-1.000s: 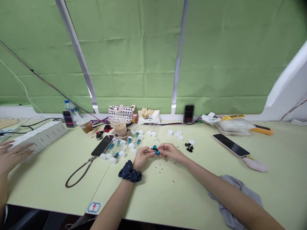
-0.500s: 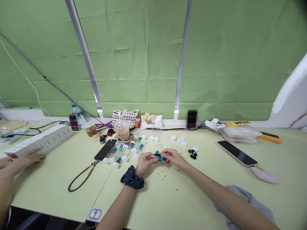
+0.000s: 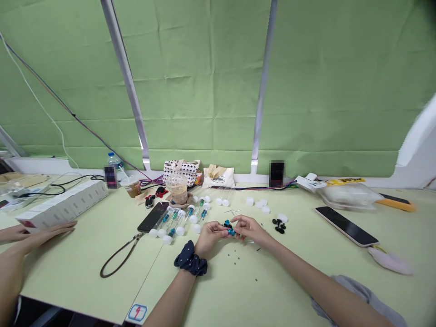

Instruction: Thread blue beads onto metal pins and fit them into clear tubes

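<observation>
My left hand [image 3: 211, 234], with a navy dotted scrunchie [image 3: 190, 259] on its wrist, and my right hand [image 3: 250, 228] meet above the pale green table. Their fingertips pinch a small blue and black plastic part [image 3: 229, 228] from both sides. Its exact shape is partly hidden by my fingers. Just left of my left hand lie several clear tubes with blue and green inner parts [image 3: 179, 221], capped in white. To the right of my right hand sits a small cluster of black pieces [image 3: 279, 225]. Tiny dark bits [image 3: 236, 259] are scattered below my hands.
Several white caps [image 3: 259, 204] lie beyond my hands. A black phone [image 3: 153, 216] with a strap [image 3: 119, 256] lies left, another phone [image 3: 346, 226] right. A co-worker's hands [image 3: 44, 234] rest by a white box [image 3: 61, 204] at far left.
My hands still pinch the part. The whole view has shifted slightly right and down. The co-worker's hand has moved off the white strip to lie flat by its near edge.
</observation>
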Demonstrator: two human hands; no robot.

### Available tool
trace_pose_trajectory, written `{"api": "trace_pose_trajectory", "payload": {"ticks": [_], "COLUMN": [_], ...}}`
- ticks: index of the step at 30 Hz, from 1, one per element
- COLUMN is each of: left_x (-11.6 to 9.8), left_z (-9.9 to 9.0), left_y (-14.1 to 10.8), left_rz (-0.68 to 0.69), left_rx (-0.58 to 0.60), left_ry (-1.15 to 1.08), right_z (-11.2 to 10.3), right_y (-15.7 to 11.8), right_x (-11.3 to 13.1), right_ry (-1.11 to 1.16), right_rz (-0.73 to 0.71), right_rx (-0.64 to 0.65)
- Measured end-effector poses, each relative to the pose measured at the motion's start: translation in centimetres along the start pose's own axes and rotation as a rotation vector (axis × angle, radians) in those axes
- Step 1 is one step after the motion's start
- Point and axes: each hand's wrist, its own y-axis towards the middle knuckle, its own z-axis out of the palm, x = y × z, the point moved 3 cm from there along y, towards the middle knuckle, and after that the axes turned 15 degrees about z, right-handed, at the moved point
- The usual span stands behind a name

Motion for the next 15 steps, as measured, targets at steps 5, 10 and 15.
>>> {"api": "trace_pose_trajectory", "payload": {"ticks": [5, 10, 15], "left_x": [0.02, -0.14, 0.2], "left_z": [0.11, 0.27, -0.09], "left_y": [0.02, -0.06, -0.15], "left_rz": [-0.015, -0.015, -0.009], "left_rx": [-0.003, 0.018, -0.004], "left_ry": [0.008, -0.011, -0.04], "right_z": [-0.04, -0.07, 0.05], "right_y": [0.1, 0.12, -0.28], "right_x": [-0.15, -0.35, -0.27], "right_ry": [0.007, 0.014, 0.0], "right_rz": [0.017, 0.015, -0.01], "right_rx": [-0.012, -0.013, 0.055]}}
